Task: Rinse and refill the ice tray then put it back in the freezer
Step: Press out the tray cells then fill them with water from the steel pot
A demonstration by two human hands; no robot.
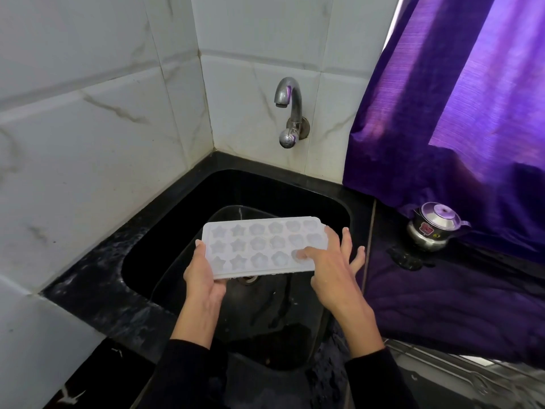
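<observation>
1. Our left hand (203, 278) grasps the white ice tray (262, 246) at its left end, mid-frame, above the black sink (165, 231).
2. Our right hand (330, 270), fingers spread and released, touches the tray's right end.
3. A tap (290, 110) stands above, not running.

Two bare hands, left hand (203, 280) and right hand (331, 273), wear long black sleeves (188, 376).

The ice tray (262, 245), held between the left hand (203, 276) and right hand (330, 267), spans the middle of the black sink (165, 240), covering the drain. Open air separates it from the tap (287, 109) on the back wall. A steel kettle (433, 227) and purple curtain (460, 113) crowd the counter's right edge.
</observation>
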